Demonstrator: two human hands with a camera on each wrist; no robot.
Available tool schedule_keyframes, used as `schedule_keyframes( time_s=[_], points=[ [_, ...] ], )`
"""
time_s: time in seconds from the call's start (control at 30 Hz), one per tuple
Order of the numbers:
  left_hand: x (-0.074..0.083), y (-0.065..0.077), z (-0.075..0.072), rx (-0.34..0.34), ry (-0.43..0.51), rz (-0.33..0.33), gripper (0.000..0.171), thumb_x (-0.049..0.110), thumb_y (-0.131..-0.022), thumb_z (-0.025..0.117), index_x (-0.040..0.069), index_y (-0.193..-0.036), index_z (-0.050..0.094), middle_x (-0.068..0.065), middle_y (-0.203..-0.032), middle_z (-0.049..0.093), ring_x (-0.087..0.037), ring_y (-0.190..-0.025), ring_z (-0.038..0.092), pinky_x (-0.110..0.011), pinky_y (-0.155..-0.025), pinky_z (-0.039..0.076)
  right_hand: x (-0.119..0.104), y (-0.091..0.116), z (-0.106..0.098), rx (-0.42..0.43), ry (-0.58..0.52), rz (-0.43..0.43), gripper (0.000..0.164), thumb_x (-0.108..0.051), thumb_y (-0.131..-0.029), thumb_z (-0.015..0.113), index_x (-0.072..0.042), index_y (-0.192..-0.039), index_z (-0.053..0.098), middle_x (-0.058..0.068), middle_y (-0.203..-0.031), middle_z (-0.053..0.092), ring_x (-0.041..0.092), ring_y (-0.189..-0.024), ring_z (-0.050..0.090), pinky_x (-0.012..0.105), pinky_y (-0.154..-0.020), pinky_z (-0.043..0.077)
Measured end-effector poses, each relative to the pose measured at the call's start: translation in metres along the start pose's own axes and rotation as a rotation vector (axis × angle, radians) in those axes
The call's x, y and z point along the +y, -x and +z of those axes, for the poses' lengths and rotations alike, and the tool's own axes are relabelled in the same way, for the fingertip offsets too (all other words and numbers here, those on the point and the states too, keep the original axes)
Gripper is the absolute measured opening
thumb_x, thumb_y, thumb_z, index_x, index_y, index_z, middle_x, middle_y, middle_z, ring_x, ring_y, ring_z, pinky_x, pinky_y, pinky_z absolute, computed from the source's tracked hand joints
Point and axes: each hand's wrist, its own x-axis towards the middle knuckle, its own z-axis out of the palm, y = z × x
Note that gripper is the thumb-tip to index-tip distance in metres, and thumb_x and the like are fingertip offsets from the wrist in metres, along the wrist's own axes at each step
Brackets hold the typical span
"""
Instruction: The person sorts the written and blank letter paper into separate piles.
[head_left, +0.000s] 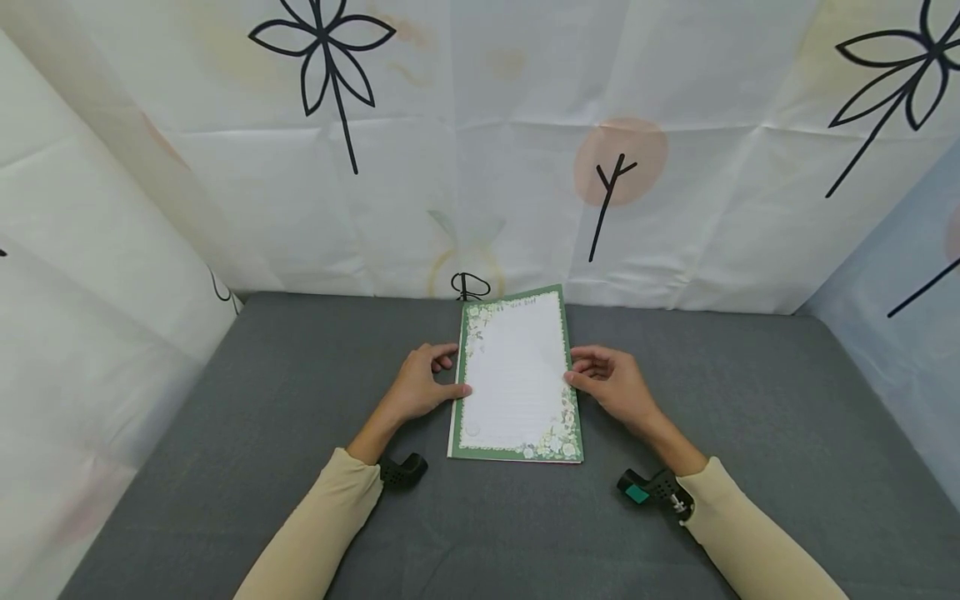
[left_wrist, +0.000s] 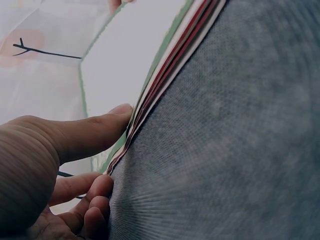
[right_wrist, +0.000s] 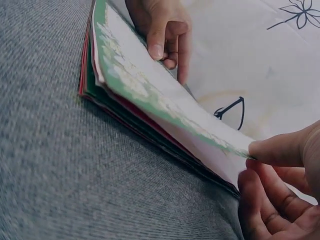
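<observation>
A stack of paper sheets (left_wrist: pixel 172 62) lies on the table, its edges showing white, red and green in the wrist views. Its top sheet (head_left: pixel 516 367) is white with a green border and pale flowers. My left hand (head_left: pixel 420 385) holds the stack's left edge, thumb on top and fingers curled against the side. On the right, my right hand (head_left: pixel 613 387) pinches the edge of the top sheet between thumb and fingers. In the right wrist view that edge is raised, with a gap above the darker sheets (right_wrist: pixel 165 145) underneath.
Grey cloth covers the table (head_left: pixel 300 375). A white fabric backdrop (head_left: pixel 510 167) with plant drawings hangs right behind the table's far edge, and more fabric (head_left: pixel 90 292) closes the left side. Black wrist devices (head_left: pixel 405 472) sit at both cuffs.
</observation>
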Motion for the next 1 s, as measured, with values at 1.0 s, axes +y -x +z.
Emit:
schedule_keyframes(
  time_s=[1.0],
  points=[
    [0.024,0.007,-0.01,0.202,0.371,0.139,0.039,-0.005,-0.095,0.067,-0.006,-0.134,0.061,-0.022,-0.101,0.064,-0.038,-0.085,0.067,-0.051,-0.072,0.057,-0.019,0.002,-0.002,0.047,-0.185,0.037,0.032,0.001,-0.096,0.067,0.016,-0.123,0.058,0.007,-0.096,0.066,0.009,-0.08,0.068,0.034,-0.072,0.058]
  ],
)
